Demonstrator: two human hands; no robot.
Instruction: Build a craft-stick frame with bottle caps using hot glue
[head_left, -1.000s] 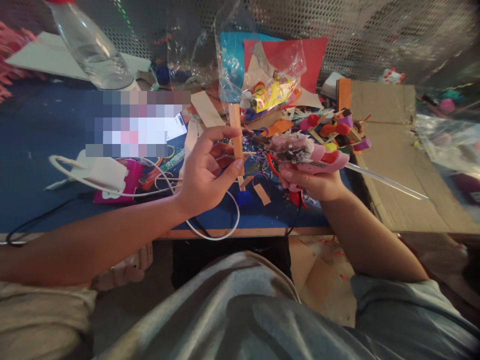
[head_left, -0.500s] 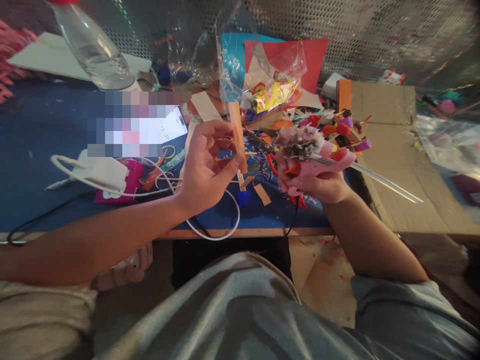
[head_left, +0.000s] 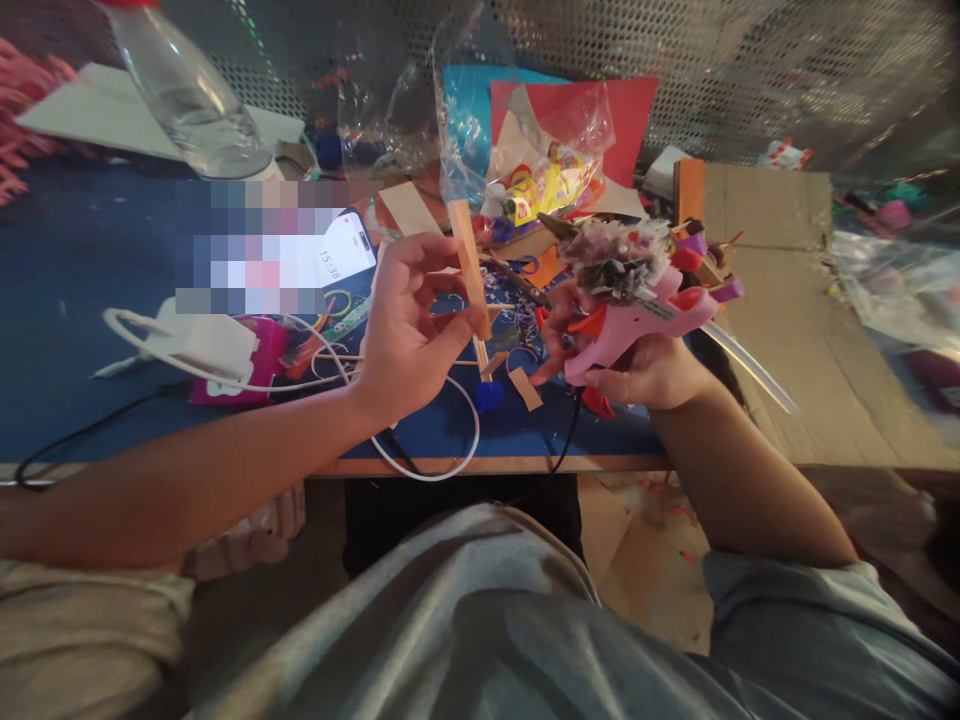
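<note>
My left hand (head_left: pixel 420 325) pinches an orange-tan strip (head_left: pixel 468 262) of card or thin wood between thumb and fingers, held upright over the table. Just below its lower end are thin sticks (head_left: pixel 481 355) and a small blue piece (head_left: pixel 490 396); whether they join the strip I cannot tell. In my right hand (head_left: pixel 637 370) is a pink hot glue gun (head_left: pixel 637 325) with an orange trigger and grey fluffy scraps (head_left: pixel 615 262) stuck on it. Its nozzle (head_left: pixel 555 225) points up and left, and a clear glue stick (head_left: pixel 754 370) sticks out of the back.
A plastic bottle (head_left: pixel 199 105), a lit phone (head_left: pixel 346 250) and a white charger (head_left: pixel 199 340) on a pink box stand left. A white cable (head_left: pixel 427 478) loops near the front edge. Behind lie red paper (head_left: pixel 630 120) and plastic bags; cardboard (head_left: pixel 780 300) covers the right.
The glue gun has tilted, its nozzle now showing above the fluff, and my right fingers have loosened off the trigger side. The strip leans slightly more to the left.
</note>
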